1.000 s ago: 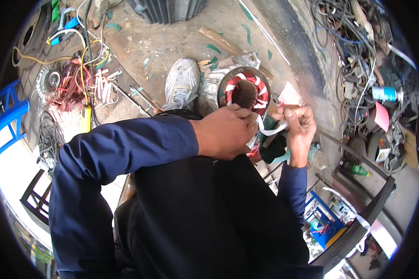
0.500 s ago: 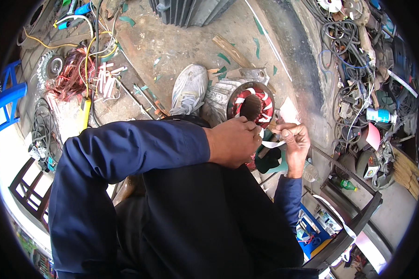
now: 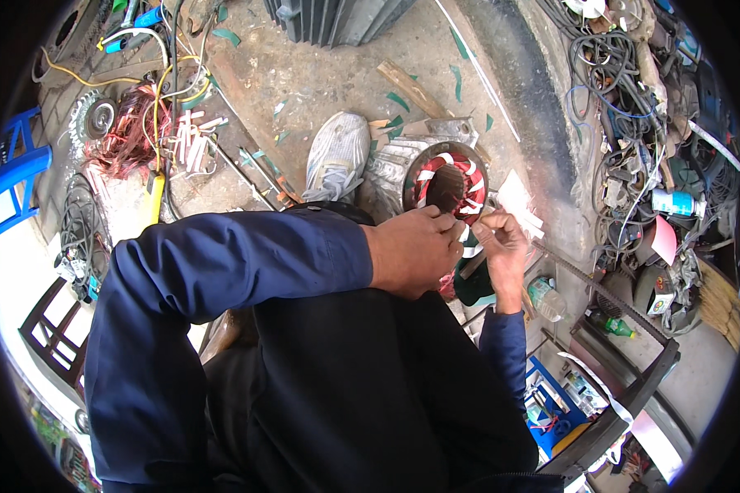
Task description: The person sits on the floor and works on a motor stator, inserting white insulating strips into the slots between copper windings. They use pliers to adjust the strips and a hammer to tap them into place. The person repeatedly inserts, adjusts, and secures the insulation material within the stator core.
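— Starting at the left: that tangle of reddish copper wire (image 3: 131, 140) on the concrete floor (image 3: 321, 74), with the yellow-handled tool (image 3: 151, 197) lying just beside it. Any bother?

— Well apart from the work, so I'd judge no. The grey sneaker (image 3: 337, 156) matters more — it's planted right beside the round grey metal motor stator with red and white slot liners (image 3: 444, 185), apparently steadying it. If that foot slips, I'd expect the stator to roll.

— And the hands?

— The left hand (image 3: 411, 251) is closed, fingertips pinched at the stator's near rim. It seems to grip a thin white strip, though what exactly I cannot tell. The right hand (image 3: 501, 242) is curled too, pinching something pale just beside the rim; the piece itself is too small to make out.

— So the risk?

— Both hands meet at one narrow slot. Pull unevenly and a liner could tear or pop out — or a fingertip could scrape on the slot's edge.

— Further right?

— The loose black cables (image 3: 617, 90) stay well clear.
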